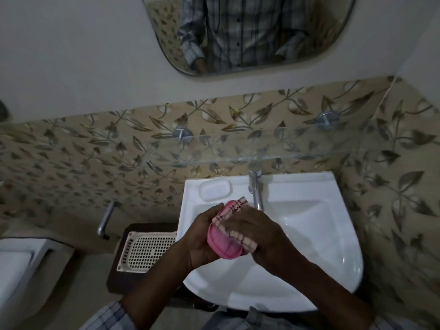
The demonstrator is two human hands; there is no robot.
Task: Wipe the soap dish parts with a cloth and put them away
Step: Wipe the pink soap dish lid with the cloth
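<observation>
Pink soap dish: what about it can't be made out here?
Head view only:
- Top of the pink soap dish: mostly covered by the cloth and the right hand.
- Underside: hidden in the left hand.
- Whether it is clean: too dim and blurred.

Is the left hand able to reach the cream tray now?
Probably yes: the cream tray lies close beside the left hand with nothing between. But that hand grips the pink dish part, which the right hand covers with a cloth.
</observation>
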